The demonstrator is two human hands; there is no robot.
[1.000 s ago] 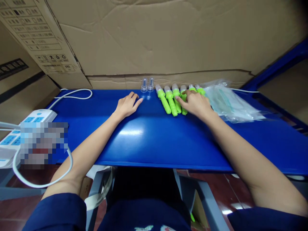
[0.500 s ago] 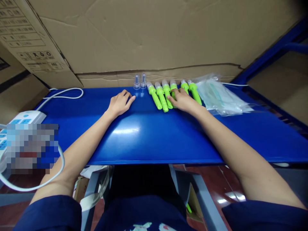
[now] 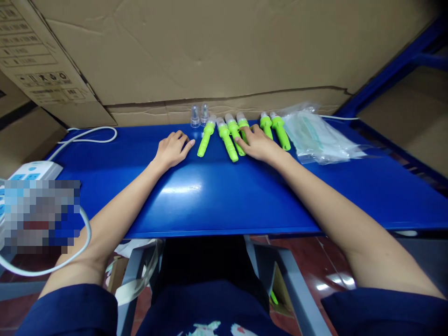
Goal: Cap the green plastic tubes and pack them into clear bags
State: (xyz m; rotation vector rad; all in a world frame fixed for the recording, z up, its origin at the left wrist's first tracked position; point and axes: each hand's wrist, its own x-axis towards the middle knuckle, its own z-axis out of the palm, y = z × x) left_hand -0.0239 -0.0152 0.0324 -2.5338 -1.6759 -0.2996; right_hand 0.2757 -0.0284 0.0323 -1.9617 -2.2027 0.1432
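Observation:
Several bright green pen-shaped devices lie in a row at the back of the blue table [image 3: 217, 196]. My right hand [image 3: 258, 143] lies flat on the row, fingers stretched over one of the middle green pieces [image 3: 242, 127]. The leftmost green piece [image 3: 205, 136] lies tilted apart from the others, close to my left hand [image 3: 172, 149], which rests palm down and open on the table. Two more green pieces [image 3: 276, 129] lie to the right of my right hand. Two small clear caps [image 3: 199, 115] stand upright behind the row.
A clear plastic bag [image 3: 318, 137] of packaged items lies at the back right. A white power strip [image 3: 31, 170] with its cable [image 3: 87, 135] sits at the left edge. Large cardboard boxes [image 3: 224, 51] wall off the back. A blue metal frame [image 3: 395, 70] rises at the right.
My right hand has slid left along the row. The leftmost green piece has swung away from the others towards my left hand, and a gap has opened before the two rightmost pieces.

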